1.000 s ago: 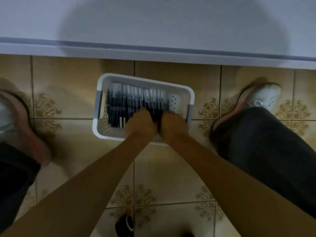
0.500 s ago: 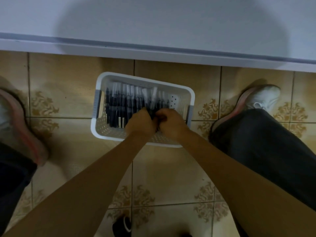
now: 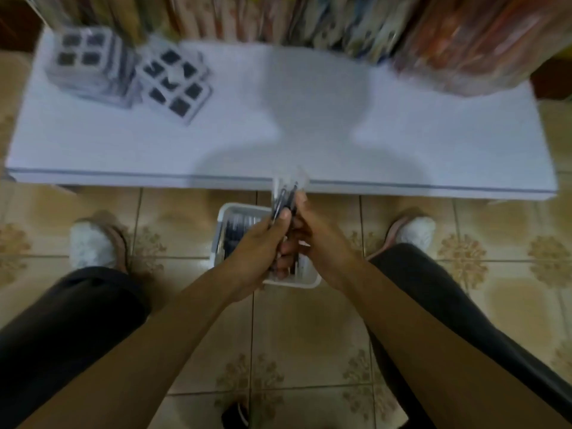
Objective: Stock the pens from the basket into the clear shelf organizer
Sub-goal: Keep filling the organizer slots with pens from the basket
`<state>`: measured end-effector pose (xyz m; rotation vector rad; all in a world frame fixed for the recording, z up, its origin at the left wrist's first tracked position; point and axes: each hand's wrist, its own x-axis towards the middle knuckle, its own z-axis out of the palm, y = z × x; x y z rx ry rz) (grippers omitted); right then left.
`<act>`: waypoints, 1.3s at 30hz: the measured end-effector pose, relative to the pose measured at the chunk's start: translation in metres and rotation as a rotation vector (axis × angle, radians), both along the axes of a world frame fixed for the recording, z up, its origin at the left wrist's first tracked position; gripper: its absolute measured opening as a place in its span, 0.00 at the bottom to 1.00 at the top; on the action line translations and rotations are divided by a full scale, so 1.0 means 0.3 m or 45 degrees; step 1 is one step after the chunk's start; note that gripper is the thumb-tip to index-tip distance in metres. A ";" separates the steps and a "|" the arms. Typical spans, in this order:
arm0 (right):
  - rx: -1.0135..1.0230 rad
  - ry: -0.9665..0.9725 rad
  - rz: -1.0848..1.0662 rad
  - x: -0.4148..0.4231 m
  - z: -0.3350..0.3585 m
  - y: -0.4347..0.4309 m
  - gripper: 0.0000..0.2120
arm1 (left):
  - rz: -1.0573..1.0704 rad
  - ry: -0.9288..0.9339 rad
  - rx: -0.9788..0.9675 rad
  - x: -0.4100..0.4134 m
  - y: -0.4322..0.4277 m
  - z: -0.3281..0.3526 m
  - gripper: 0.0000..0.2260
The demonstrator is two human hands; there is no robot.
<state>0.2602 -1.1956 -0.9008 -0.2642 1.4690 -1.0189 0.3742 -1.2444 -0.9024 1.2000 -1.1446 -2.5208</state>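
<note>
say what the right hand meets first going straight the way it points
Probably the front edge of the white shelf: the right hand, gripping the pens, points toward it, though depth is unclear.

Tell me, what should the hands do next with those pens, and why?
Probably carry the pens up and to the left, toward the clear organizer on the white shelf. The left hand and right hand both grip them above the basket on the floor, so they are already out, and the organizer stands off to the left.
</note>
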 end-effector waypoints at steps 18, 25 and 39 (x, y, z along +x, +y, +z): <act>-0.994 0.104 0.111 -0.060 1.119 -0.067 0.07 | -0.247 0.103 -0.427 0.043 -0.073 1.016 0.20; -1.077 0.258 0.189 -0.042 1.290 0.011 0.08 | -0.239 0.223 -0.539 -0.008 0.004 1.181 0.15; -1.132 0.548 0.253 -0.117 1.560 0.071 0.06 | -0.023 0.596 -0.642 -0.083 0.055 1.406 0.15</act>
